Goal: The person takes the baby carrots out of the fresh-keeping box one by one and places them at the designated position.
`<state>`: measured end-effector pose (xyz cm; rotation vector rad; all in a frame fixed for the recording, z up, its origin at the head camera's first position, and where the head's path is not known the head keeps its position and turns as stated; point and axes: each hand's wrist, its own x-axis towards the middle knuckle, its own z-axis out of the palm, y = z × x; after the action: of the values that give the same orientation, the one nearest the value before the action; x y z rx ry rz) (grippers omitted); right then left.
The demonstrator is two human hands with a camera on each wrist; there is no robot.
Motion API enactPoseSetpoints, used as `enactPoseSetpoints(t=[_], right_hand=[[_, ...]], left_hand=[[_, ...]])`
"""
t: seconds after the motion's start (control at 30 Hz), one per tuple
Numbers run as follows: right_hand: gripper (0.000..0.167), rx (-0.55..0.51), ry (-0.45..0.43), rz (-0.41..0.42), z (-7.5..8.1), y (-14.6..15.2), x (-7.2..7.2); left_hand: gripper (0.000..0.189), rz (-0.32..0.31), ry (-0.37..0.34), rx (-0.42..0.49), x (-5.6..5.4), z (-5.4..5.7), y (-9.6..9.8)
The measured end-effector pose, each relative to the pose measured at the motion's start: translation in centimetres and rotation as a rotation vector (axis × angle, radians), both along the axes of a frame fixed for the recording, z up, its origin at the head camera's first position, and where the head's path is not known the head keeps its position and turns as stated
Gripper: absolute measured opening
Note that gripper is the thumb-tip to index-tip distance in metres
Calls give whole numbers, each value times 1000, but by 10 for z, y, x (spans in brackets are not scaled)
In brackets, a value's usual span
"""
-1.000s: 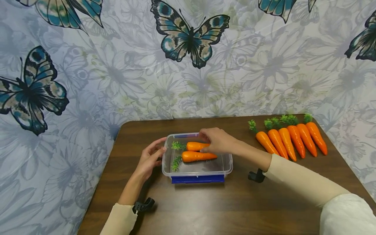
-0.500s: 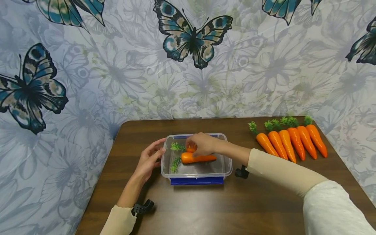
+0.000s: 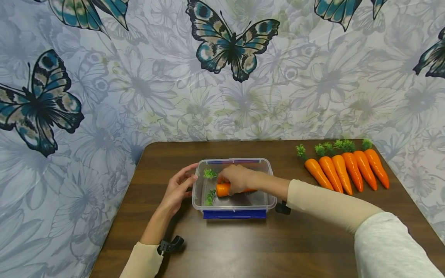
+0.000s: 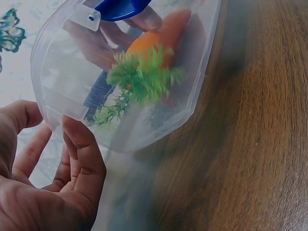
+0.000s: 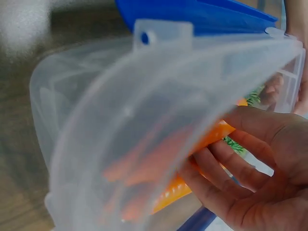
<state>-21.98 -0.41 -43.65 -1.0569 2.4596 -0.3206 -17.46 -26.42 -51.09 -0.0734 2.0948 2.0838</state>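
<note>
A clear plastic food container (image 3: 199,206) with blue latches (image 3: 234,214) stands on the table. At its left rim, my left hand (image 3: 178,190) pinches the wall between thumb and fingers, as the left wrist view shows. My right hand (image 3: 239,179) reaches inside and grips an orange carrot (image 3: 222,189) with a leafy green top (image 3: 210,197), thumb on one side and fingers on the other. Beside it lies a second carrot (image 5: 173,191), mostly hidden by the hand in the head view; its green top (image 3: 209,173) shows at the back left.
Several more carrots (image 3: 342,173) lie in a slanted row at the table's back right, tops toward the wall. The brown wooden table (image 3: 222,247) ends at a cloth backdrop (image 3: 156,96) printed with butterflies and flowers.
My right hand has moved left and down inside the container, from the rear carrot to the front one. My left hand has stayed at the left rim.
</note>
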Motion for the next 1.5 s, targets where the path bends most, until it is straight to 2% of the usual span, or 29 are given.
enactPoseSetpoints(t=[0.2,0.5,0.63,0.9,1.03,1.33,1.5], right_hand=[[47,23,29,21,-4,-1,2],[45,15,-18,15,-6,5,3],[44,-100,-75,-18,-2,12,0],[48,-368,-262,-126,8,35,-6],[49,-476,-322,-184,11,46,-8],[46,-677,-435,-355,13,70,-6],[47,-750,-487,-434,12,84,-3]], left_hand=[[48,2,-2,1,1,0,0],[48,0,-3,10,2,0,0],[48,-3,-3,5,2,0,0],[49,-5,0,7,1,0,0],[49,-2,-3,6,1,1,0],[49,-1,-4,1,2,2,2],[49,5,-7,-1,1,1,2]])
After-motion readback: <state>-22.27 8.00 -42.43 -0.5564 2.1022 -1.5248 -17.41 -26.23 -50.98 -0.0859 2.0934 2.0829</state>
